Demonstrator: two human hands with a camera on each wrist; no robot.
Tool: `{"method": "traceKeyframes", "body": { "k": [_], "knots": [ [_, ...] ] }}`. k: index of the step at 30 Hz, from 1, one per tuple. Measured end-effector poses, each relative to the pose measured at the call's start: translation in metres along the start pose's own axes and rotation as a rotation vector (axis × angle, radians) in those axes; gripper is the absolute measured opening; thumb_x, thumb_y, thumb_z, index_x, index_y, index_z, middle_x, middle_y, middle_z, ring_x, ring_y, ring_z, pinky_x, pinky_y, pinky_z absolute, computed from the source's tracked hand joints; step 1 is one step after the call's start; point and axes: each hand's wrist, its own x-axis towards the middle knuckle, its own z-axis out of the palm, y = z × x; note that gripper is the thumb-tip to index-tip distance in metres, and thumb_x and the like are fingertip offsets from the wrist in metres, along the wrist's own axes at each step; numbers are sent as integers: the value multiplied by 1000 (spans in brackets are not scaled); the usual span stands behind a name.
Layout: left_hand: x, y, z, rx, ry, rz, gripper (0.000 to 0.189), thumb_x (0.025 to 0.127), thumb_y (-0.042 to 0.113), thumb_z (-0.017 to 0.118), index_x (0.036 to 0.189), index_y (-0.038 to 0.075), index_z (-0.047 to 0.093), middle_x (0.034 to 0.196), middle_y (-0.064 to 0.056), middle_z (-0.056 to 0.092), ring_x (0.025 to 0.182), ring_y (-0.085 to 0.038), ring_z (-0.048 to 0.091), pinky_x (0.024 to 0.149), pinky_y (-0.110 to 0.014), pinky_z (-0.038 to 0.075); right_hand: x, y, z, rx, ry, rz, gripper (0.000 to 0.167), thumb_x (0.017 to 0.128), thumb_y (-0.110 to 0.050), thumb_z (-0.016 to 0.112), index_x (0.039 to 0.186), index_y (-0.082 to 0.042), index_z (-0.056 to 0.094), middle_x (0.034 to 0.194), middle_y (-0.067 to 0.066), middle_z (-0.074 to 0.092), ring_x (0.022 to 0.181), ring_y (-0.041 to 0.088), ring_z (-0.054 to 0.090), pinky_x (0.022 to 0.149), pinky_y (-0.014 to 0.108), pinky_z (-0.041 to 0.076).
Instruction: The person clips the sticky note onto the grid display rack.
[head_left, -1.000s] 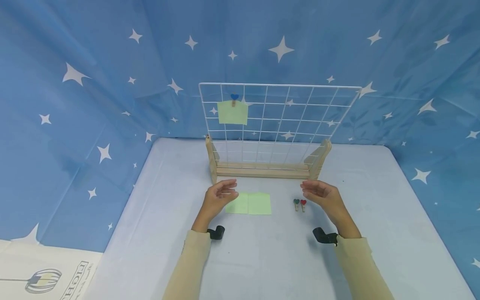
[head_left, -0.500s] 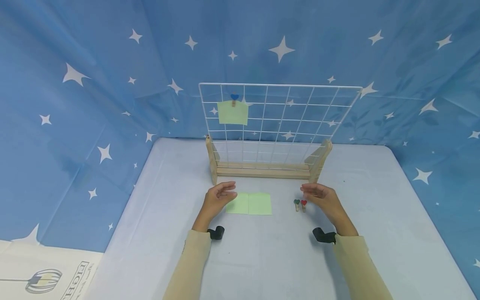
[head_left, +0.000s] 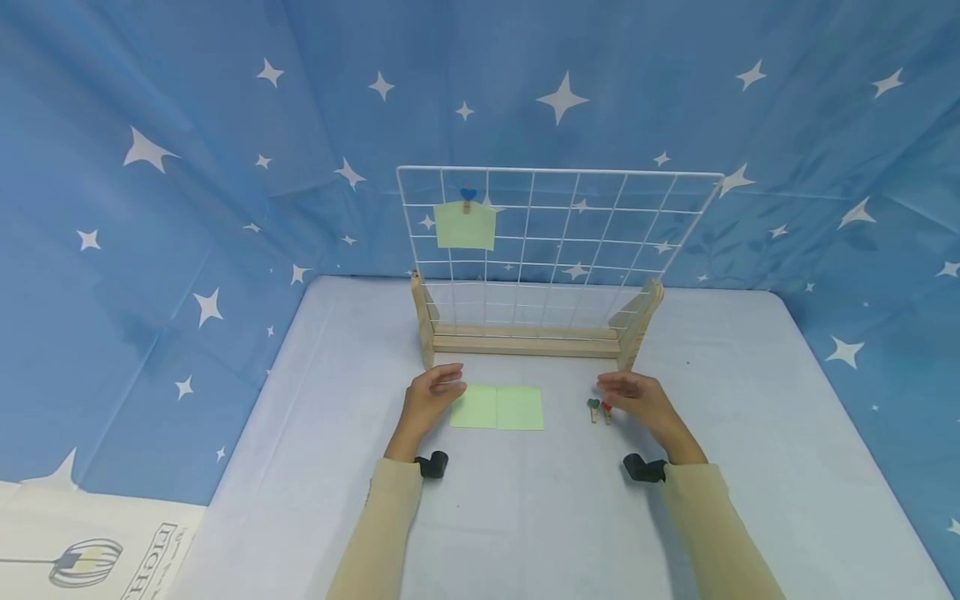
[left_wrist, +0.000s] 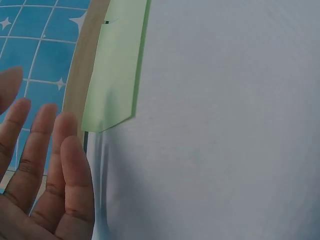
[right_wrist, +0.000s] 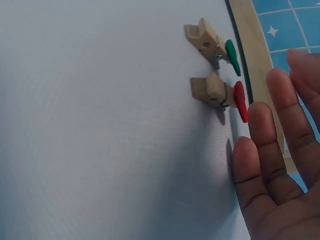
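Two light-green paper sheets [head_left: 519, 408] lie side by side on the table, and my left hand [head_left: 429, 402] hovers at their left edge with relaxed fingers, holding nothing. In the left wrist view its fingers [left_wrist: 77, 175] are loosely extended near the green paper [left_wrist: 112, 75]. My right hand [head_left: 643, 403] hovers beside two small wooden clothespins, one with a green heart [head_left: 593, 411] and one with a red heart [head_left: 607, 414]; it partly covers the red one. The right wrist view has the green-heart clothespin [right_wrist: 210, 42] and red-heart clothespin [right_wrist: 215, 92] apart from the fingers [right_wrist: 262, 135].
Behind the hands stands a white wire grid [head_left: 555, 242] in a wooden base [head_left: 525, 343]. A blue-heart clothespin [head_left: 467, 203] fastens another green paper [head_left: 465, 229] at its upper left. Blue star-patterned cloth [head_left: 225, 100] surrounds the white table [head_left: 525, 517].
My left hand has shifted slightly left, uncovering more of the left paper. The right hand has come a little nearer and leftward, now overlapping the red-heart clothespin in the head view.
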Motion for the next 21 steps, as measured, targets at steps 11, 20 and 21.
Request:
{"method": "traceKeyframes", "body": {
  "k": [11, 20, 21],
  "knots": [
    [0, -2, 1, 40, 55, -26, 34, 101, 10, 76, 134, 1, 73, 133, -19, 74, 118, -36, 71, 105, -50, 57, 5, 5, 2, -127, -42, 0, 29, 100, -3, 75, 126, 9, 72, 129, 26, 73, 121, 40, 69, 101, 38, 53],
    [4, -2, 3, 84, 69, -99, 36, 98, 10, 77, 133, 4, 74, 136, -16, 72, 113, -32, 72, 98, -45, 59, 5, 0, 5, -189, -63, 37, 24, 97, -2, 77, 119, 9, 74, 126, 27, 73, 128, 53, 62, 111, 67, 48],
    [4, -2, 3, 94, 67, -107, 36, 98, 10, 78, 134, 4, 74, 137, -16, 72, 113, -32, 72, 97, -44, 59, 6, 0, 5, -199, -61, 37, 24, 97, -2, 78, 118, 9, 74, 125, 27, 73, 126, 52, 63, 110, 67, 49]
  ]
}}
